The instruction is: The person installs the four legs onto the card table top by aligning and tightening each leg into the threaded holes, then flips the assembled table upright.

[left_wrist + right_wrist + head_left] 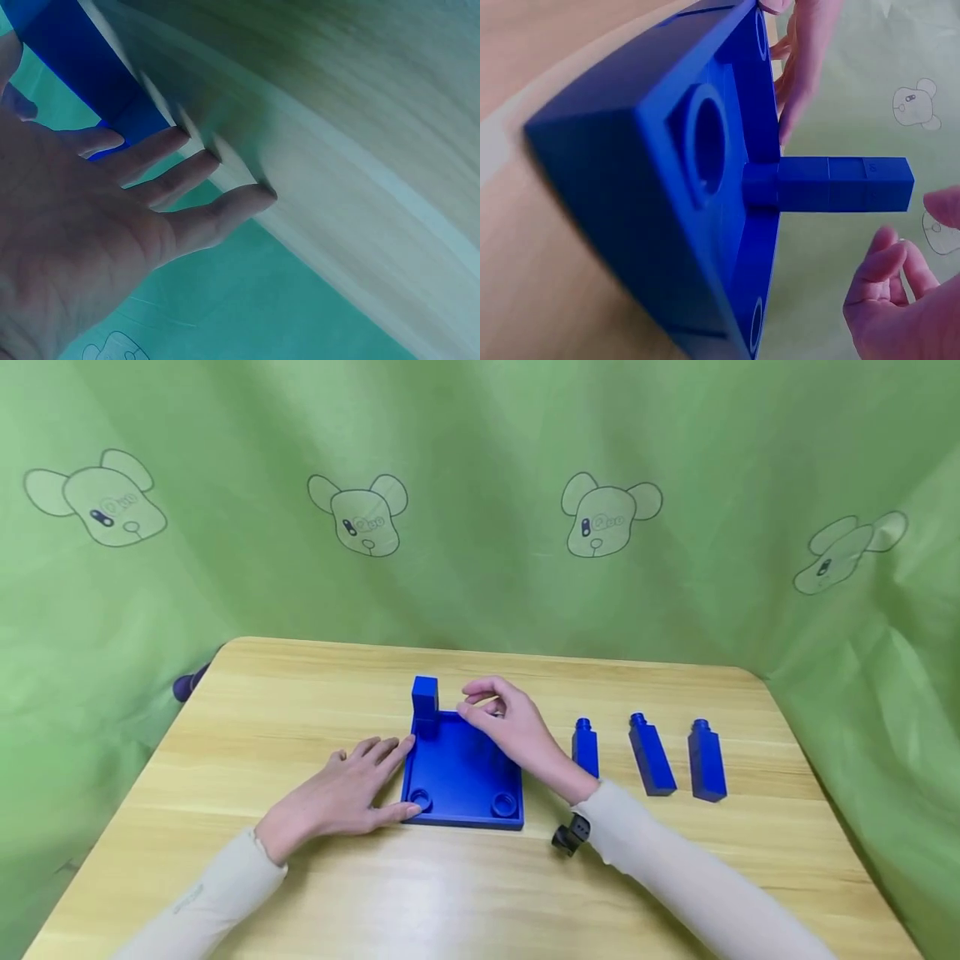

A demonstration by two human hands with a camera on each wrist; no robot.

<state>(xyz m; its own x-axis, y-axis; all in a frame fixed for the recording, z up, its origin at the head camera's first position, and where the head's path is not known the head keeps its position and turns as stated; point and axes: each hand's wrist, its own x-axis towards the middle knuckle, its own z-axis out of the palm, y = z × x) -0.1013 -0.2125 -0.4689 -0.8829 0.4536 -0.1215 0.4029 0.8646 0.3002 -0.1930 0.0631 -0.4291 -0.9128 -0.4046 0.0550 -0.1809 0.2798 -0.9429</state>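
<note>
A blue square tray-like board with raised edges lies on the table, round sockets in its near corners. One square blue leg stands upright in its far left corner. My left hand rests at the board's left edge, fingers spread, thumb at the near left corner; in the left wrist view the fingers are extended. Over the far right part of the board hovers my right hand, loosely bent and holding nothing. In the right wrist view its fingertips are apart from the leg.
Three more blue legs with threaded ends lie right of the board: one close behind my right wrist, another beyond it, the last farthest right. A green curtain hangs behind the wooden table.
</note>
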